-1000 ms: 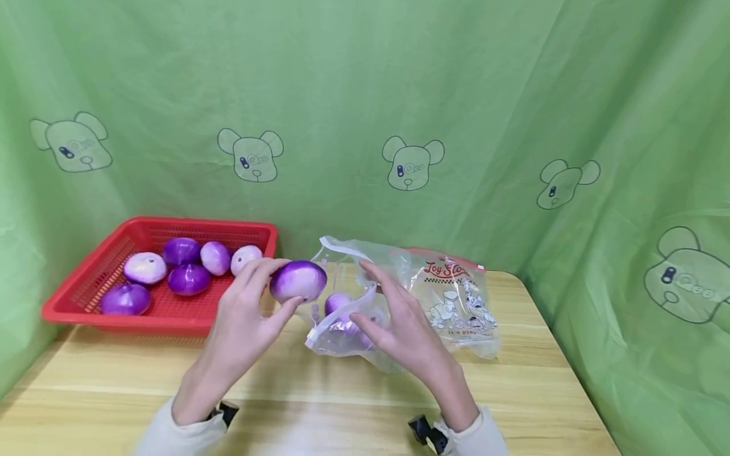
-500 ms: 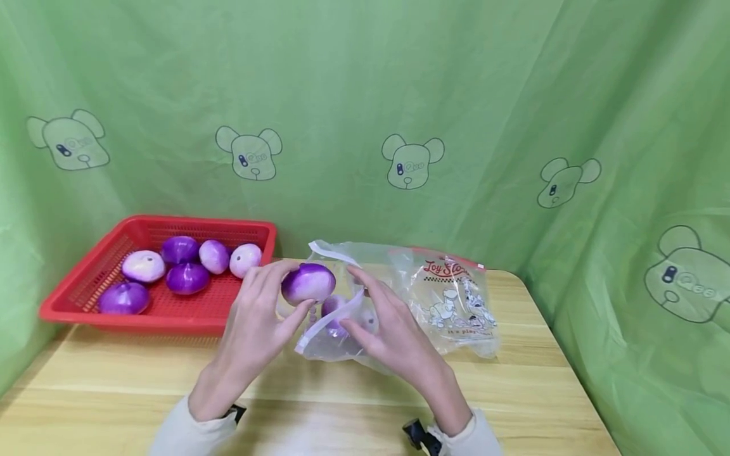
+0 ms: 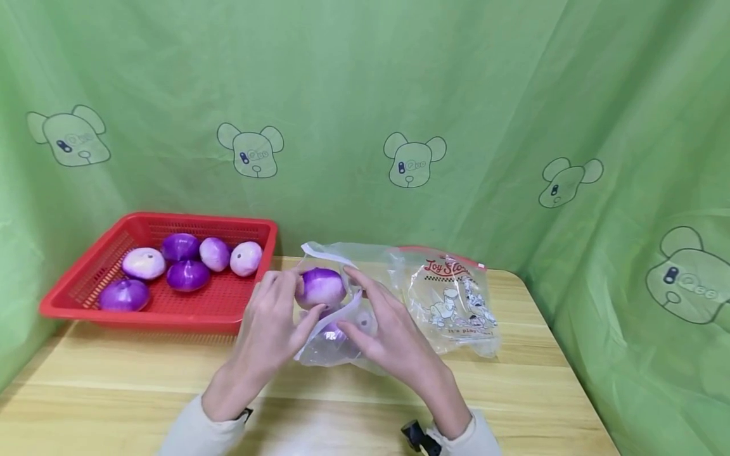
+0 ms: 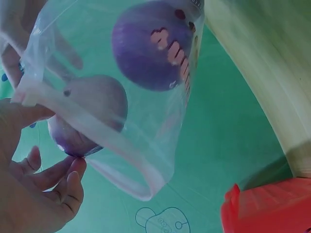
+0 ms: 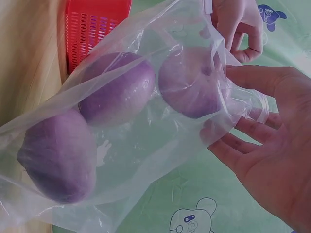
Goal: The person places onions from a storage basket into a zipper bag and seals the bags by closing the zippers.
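Observation:
My left hand (image 3: 267, 329) holds a purple-and-white onion (image 3: 322, 286) between thumb and fingers, at the mouth of a clear zip bag (image 3: 327, 353). The right hand (image 3: 396, 332) grips the bag's mouth from the right, with thumb and fingers spread, and the mouth gapes toward the left hand. Two more onions lie deeper in the bag; in the right wrist view one onion (image 5: 119, 90) is beside the held one and another onion (image 5: 60, 155) sits further down. In the left wrist view, the bag's white rim (image 4: 92, 124) crosses in front of the held onion.
A red basket (image 3: 160, 320) with several purple and white onions stands at the left of the wooden table (image 3: 319, 411). Flat on the right lies a printed clear bag (image 3: 456, 304) with a red zip edge. A green curtain (image 3: 336, 82) hangs behind and beside the table.
My left hand has moved right, carrying the onion from outside the bag into its mouth. The right hand stays nearly in place, while the bag's mouth has shifted slightly left.

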The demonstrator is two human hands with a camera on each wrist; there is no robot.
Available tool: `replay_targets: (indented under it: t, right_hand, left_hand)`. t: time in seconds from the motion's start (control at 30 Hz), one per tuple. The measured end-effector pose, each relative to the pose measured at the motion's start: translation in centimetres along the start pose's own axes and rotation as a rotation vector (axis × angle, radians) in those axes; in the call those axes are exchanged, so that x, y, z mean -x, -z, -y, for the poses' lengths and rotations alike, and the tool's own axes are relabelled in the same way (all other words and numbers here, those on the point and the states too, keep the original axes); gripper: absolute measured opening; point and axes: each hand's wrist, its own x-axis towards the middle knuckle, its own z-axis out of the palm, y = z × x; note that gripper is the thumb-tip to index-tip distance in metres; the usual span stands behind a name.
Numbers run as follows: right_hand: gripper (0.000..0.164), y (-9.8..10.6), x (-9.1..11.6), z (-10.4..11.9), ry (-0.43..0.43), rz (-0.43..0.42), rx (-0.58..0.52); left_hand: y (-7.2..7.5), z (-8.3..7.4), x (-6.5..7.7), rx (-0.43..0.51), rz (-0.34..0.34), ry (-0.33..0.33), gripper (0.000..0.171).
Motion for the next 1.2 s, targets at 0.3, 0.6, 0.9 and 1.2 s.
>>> replay_targets:
  t: [0.3, 0.6, 0.9, 1.2]
  right_hand:
    - [0.083, 0.0, 0.1, 0.1, -0.025, 0.013, -0.004]
    - [0.087, 0.4, 0.0, -0.1, -0.035, -0.043, -0.024]
    - [0.087, 0.6, 0.0, -0.7, -0.034, -0.078, -0.023]
    - [0.088, 0.7, 0.0, -0.7, -0.04, -0.063, -0.003]
  left_hand:
    - [0.0, 0.0, 0.4, 0.027, 0.068, 0.014, 0.026]
    - [1.2, 0.5, 0.0, 0.063, 0.093, 0.057, 0.01]
    - [2.4, 1.9, -0.4, 0.054, 0.007, 0.056, 0.008]
    - [3.2, 4.3, -0.6, 0.03, 0.022, 0.108, 0.011]
